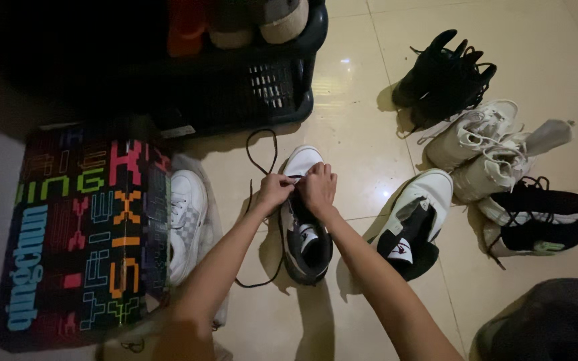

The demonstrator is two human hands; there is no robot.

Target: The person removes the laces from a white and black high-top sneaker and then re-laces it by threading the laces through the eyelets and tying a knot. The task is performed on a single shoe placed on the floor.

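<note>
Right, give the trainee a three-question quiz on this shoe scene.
1. True or false: both hands are on the same sneaker.
2. What lies on the tiles left of that sneaker? A) a black lace B) a sock C) a brush
3. Fill in: a white sneaker lies partly under the multicoloured ____.

Key
1. True: the left hand and right hand meet at the front of the black-and-white sneaker.
2. A: the black lace loops across the floor toward the dark basket.
3. Box: the white sneaker sits beside the box.

colourful lettered box (81, 234), black basket (262, 87), white sneakers (483, 144), black sneakers (443, 77)
</note>
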